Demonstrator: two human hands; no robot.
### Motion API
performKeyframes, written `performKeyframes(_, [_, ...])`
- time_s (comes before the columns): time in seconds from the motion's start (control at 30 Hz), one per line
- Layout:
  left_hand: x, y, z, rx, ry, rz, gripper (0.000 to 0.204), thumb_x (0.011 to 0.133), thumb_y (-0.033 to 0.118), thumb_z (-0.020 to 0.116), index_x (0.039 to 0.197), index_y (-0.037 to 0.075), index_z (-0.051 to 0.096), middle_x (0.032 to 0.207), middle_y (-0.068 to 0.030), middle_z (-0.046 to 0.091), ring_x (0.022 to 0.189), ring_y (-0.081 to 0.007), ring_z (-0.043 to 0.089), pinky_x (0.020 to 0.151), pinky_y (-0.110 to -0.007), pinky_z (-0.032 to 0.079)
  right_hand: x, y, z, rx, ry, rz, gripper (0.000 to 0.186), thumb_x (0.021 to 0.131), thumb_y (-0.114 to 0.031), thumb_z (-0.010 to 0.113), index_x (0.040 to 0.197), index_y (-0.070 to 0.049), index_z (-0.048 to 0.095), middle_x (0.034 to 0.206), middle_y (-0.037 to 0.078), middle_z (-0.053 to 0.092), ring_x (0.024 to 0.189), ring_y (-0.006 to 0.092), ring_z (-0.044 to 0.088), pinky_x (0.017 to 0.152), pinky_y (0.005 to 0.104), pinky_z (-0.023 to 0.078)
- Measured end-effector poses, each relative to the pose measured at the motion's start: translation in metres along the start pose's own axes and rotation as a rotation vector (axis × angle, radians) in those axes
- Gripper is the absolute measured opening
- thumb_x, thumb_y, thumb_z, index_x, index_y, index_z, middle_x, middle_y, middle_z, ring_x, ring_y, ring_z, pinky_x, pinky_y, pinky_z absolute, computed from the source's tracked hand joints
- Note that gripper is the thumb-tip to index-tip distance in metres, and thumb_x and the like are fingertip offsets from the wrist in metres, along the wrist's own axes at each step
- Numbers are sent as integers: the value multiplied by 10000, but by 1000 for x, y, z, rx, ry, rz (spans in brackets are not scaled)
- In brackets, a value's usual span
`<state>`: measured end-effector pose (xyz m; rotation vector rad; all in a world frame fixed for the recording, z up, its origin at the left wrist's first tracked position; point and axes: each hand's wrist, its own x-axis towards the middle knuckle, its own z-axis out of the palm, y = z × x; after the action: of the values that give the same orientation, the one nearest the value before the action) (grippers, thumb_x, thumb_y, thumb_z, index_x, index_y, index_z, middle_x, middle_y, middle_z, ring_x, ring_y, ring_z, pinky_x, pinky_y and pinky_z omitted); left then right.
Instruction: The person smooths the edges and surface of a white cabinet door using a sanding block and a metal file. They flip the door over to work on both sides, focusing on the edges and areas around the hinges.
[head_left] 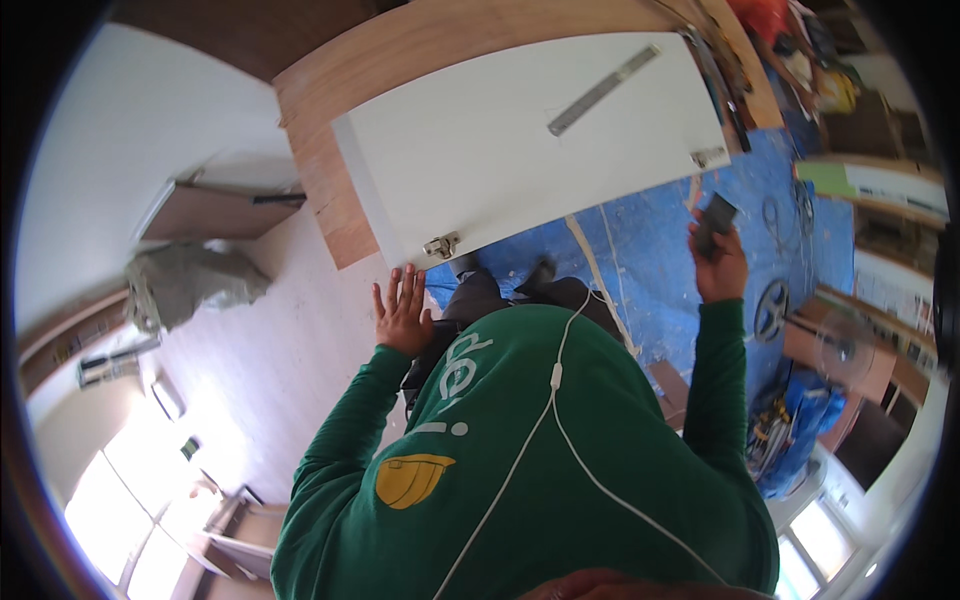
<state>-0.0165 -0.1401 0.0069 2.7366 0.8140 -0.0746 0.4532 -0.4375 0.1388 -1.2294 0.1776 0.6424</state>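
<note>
A white cabinet door panel (500, 135) lies flat on a wooden board in front of me. Along its near edge sit two metal hinges, one (441, 245) toward the left corner and one (707, 158) at the right. My left hand (402, 313) rests with fingers spread, its fingertips at the panel's near left corner just below the left hinge. Off the panel's right end, my right hand (720, 264) holds a small dark block (715, 222), its exact kind unclear. A steel ruler (604, 90) lies slantwise on the panel's far right part.
Blue sheeting (660, 235) covers the floor beneath the panel's near side. Several long dark tools (722, 85) lie beside the panel's right end. Another person (790, 50) is at the far right. A fan (842, 340) and boxes stand at right; a plastic-wrapped bundle (195, 285) at left.
</note>
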Motion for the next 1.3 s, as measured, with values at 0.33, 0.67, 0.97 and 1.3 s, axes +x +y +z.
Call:
performKeyframes(0.33, [-18,-56,-27,15,50,159,756,918,306,661,1600,85,423,1732,-203,235,1613,-401,160,1278,-639,64,-129,55,61,103,-135,11,538,953,-67,447,1484,20,466,1398,240,627,1156,406,697,951,512,611])
performKeyframes(0.67, [8,-60,-65,-381,-6,252,484,975,100,631,1445,7,568,986,-114,729,932,-314,662,885,-469,503,-208,138,44,253,-58,-24,555,986,-44,426,1539,13,432,1490,203,561,1151,375,687,963,481,595])
performKeyframes(0.97, [212,-80,-82,-233,182,497,538,976,373,706,1402,57,620,1158,-168,702,1186,-372,603,1031,-526,450,-210,258,117,-172,45,-40,529,1097,-163,486,1620,-119,420,1532,76,529,1205,203,604,1017,373,517])
performKeyframes(1.3, [315,-22,-19,-106,221,593,700,1045,576,482,1565,108,448,1689,-138,339,1585,-314,245,1307,-529,119,-160,363,228,-1012,326,-718,566,1031,-87,592,1580,-143,468,1663,93,423,1231,393,551,1096,456,467])
